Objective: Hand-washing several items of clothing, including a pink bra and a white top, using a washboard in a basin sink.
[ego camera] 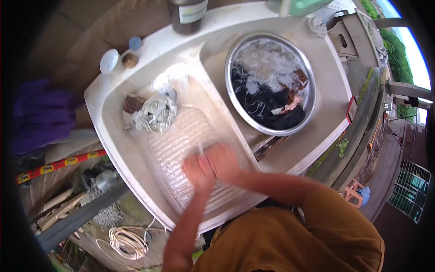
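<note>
My left hand [199,171] and my right hand [224,161] are pressed together above the ribbed washboard [180,136] of a white laundry sink [136,180]. Both are blurred. A thin pale streak and a pinkish patch show between them, but I cannot tell whether they grip anything. Beyond the hands, a wet bundle of pale grey cloth [157,114] lies at the washboard's far left, against a brown block [133,103]. In the deeper compartment to the right, a round metal basin [229,86] holds dark clothes [268,105] in foamy water, with a pink cloth piece [293,103] on top.
A dark labelled jar [188,17], a white cup [109,61], a blue cap [135,43] and a green plastic container [306,6] stand along the far rim. A red-edged phone-like object [352,109] rests at the right edge. A coiled hose [127,243] lies on the ground at lower left.
</note>
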A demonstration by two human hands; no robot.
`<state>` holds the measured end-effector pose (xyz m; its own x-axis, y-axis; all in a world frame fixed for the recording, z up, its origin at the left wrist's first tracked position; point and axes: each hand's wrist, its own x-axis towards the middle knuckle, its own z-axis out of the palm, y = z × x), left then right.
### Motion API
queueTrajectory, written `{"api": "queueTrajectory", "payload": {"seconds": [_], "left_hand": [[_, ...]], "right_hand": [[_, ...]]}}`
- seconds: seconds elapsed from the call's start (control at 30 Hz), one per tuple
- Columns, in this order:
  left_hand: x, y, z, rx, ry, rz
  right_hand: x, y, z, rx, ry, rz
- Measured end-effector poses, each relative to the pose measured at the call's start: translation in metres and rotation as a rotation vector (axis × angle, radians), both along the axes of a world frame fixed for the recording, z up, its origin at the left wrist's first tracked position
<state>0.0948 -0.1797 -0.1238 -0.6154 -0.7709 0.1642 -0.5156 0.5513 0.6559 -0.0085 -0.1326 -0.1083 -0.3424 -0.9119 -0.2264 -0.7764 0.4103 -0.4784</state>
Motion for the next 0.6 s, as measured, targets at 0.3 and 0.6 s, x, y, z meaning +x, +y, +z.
{"api": "queueTrajectory", "payload": {"seconds": [0.3,0.6], "left_hand": [[-0.025,-0.049,-0.018,-0.105,-0.212,0.322],[-0.057,-0.078,-0.001,-0.057,0.055,0.094]], "right_hand": [[-0.008,-0.048,-0.033,-0.299,0.039,-0.191],[-0.028,-0.062,-0.020,-0.371,-0.009,-0.204]]}}
